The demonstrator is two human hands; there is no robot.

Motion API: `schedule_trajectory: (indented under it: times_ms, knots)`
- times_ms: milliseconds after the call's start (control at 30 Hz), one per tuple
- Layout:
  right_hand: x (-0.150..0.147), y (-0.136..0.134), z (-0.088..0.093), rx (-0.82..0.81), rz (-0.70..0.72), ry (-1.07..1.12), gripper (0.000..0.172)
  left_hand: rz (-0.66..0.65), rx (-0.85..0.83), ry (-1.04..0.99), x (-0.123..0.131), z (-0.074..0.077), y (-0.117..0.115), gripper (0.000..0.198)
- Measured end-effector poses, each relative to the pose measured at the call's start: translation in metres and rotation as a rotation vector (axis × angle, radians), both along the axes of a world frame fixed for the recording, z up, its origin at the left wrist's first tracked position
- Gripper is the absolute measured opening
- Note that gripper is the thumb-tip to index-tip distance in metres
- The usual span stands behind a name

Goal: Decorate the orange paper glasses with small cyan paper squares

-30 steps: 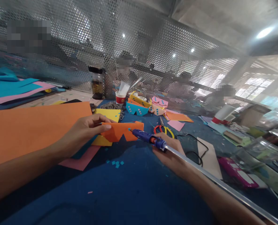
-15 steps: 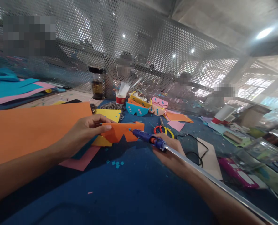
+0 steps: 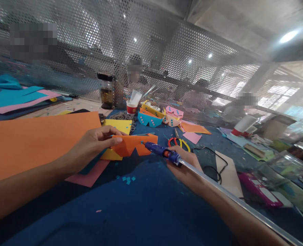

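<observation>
An orange paper piece (image 3: 123, 144) with a V-shaped notch in its lower edge is pinched at its left end by my left hand (image 3: 94, 145). My right hand (image 3: 186, 162) is wrapped round a blue glue gun (image 3: 156, 149) with a long clear glue stick (image 3: 218, 186) sticking out of its back. The gun's tip is at a small blue square on the right part of the orange paper. Several small blue squares (image 3: 128, 179) lie on the blue table (image 3: 131, 212) below.
A large orange sheet (image 3: 39, 143) is at the left. Behind stand a jar (image 3: 106, 92), a paper cup (image 3: 131, 107) and decorated paper pieces (image 3: 150, 119). Red and yellow-handled pliers (image 3: 178, 142), a black cable (image 3: 221, 159) and a magenta device (image 3: 260, 189) are at the right. People show beyond the mesh.
Almost nothing differs. Both hands, the orange paper and the glue gun hold nearly the same position, with the tip still at the blue square.
</observation>
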State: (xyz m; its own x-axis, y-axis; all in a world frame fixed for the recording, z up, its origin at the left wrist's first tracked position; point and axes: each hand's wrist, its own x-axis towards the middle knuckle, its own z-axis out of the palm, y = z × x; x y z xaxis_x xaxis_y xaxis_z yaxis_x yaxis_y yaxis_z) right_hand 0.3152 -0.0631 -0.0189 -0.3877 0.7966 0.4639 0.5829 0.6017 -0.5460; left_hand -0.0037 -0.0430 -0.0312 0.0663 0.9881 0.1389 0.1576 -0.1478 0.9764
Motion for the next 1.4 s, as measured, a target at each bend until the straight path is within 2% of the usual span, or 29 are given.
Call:
schedule_trajectory:
  times_ms: [200, 400, 500, 600, 733, 967, 1133, 1300, 1400]
  knots:
    - [0.002, 0.002, -0.001, -0.010, 0.032, 0.023, 0.021, 0.008, 0.009, 0.019, 0.000, 0.000, 0.002, 0.028]
    - [0.001, 0.008, -0.018, -0.042, -0.008, 0.248, 0.008, 0.013, -0.015, 0.035, 0.001, 0.007, -0.001, 0.030]
    - [-0.002, 0.009, -0.021, -0.084, -0.104, 0.296, 0.013, 0.030, -0.023, 0.026, 0.002, 0.011, -0.002, 0.030]
    - [-0.005, 0.005, -0.012, -0.193, -0.137, 0.287, 0.021, 0.050, -0.017, 0.026, 0.002, 0.011, 0.000, 0.028]
    - [-0.010, 0.000, -0.003, -0.337, -0.053, 0.300, 0.023, 0.053, -0.017, -0.008, -0.001, 0.008, 0.003, 0.027]
    - [-0.013, -0.001, -0.010, -0.436, 0.032, 0.274, 0.021, 0.042, 0.004, -0.019, -0.003, 0.004, 0.005, 0.026]
    - [-0.014, 0.001, -0.009, -0.366, -0.008, 0.270, 0.020, 0.027, -0.004, -0.025, -0.004, 0.002, 0.005, 0.027]
    - [-0.008, 0.007, -0.019, -0.216, -0.096, 0.233, 0.025, 0.028, -0.001, -0.025, -0.005, 0.001, 0.006, 0.026]
    - [-0.006, 0.008, -0.022, -0.144, -0.064, 0.225, 0.024, 0.020, 0.001, -0.030, -0.005, 0.000, 0.007, 0.026]
